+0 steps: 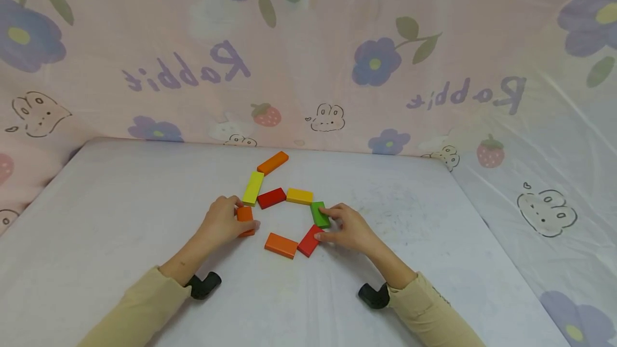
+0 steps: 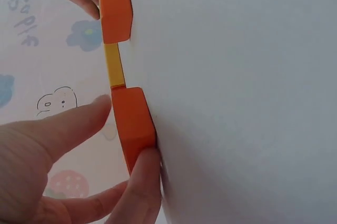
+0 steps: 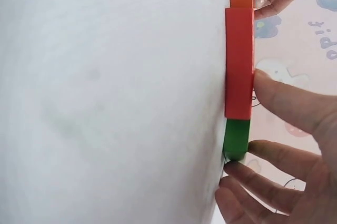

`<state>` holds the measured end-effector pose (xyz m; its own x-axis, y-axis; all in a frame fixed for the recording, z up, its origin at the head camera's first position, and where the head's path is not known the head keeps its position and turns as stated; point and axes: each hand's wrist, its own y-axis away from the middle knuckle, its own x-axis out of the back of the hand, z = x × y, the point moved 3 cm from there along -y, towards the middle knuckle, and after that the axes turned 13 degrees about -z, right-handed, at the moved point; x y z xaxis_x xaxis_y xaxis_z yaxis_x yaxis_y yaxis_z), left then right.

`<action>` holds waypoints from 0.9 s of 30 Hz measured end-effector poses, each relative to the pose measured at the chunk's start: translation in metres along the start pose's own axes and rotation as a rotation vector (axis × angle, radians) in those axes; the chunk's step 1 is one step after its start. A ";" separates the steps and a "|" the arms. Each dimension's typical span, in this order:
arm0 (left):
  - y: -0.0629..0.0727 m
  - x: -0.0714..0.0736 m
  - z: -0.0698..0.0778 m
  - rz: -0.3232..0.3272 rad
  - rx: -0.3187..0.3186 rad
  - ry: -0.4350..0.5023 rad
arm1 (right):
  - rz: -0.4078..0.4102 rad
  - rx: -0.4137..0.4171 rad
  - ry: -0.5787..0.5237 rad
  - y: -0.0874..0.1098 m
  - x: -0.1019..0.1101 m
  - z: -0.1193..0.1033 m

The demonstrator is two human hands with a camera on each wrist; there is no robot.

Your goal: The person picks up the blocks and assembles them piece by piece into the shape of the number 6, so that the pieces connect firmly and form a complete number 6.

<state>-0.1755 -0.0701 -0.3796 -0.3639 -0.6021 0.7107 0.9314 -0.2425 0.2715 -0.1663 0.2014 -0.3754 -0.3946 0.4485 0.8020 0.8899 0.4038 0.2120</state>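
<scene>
My left hand (image 1: 219,223) pinches an orange block (image 1: 245,214) at the left of a loop of flat coloured blocks; thumb and fingers lie on opposite sides of it. The right hand (image 1: 353,229) rests at the loop's right side. Its thumb touches a red block (image 1: 308,242) and its forefinger a green block (image 1: 318,213), both lying on the table. In the right wrist view the red block (image 3: 239,63) stands in front of part of the green block (image 3: 236,137). A second orange block (image 1: 281,246) lies end to end with the red one, apart from the left hand's block.
A dark red block (image 1: 272,198) and an amber block (image 1: 300,196) form the loop's far side. Beyond the left hand, a yellow block (image 1: 253,188) and another orange block (image 1: 272,163) slant away. The white tabletop (image 1: 409,197) meets a patterned cloth (image 1: 299,58) behind.
</scene>
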 end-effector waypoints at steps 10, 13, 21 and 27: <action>0.002 0.000 -0.001 -0.043 -0.028 0.038 | 0.000 0.005 0.012 0.000 0.000 0.000; 0.002 0.000 -0.001 -0.040 -0.040 0.057 | -0.003 0.011 0.010 0.000 0.000 0.000; 0.000 -0.001 0.000 -0.020 -0.056 0.067 | 0.005 0.010 0.007 0.002 0.000 0.000; -0.001 -0.001 0.000 -0.013 -0.061 0.042 | 0.012 -0.006 0.007 0.001 -0.001 0.000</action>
<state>-0.1764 -0.0696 -0.3805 -0.3771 -0.6300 0.6788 0.9248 -0.2958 0.2392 -0.1650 0.2017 -0.3758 -0.3825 0.4475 0.8083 0.8959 0.3937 0.2060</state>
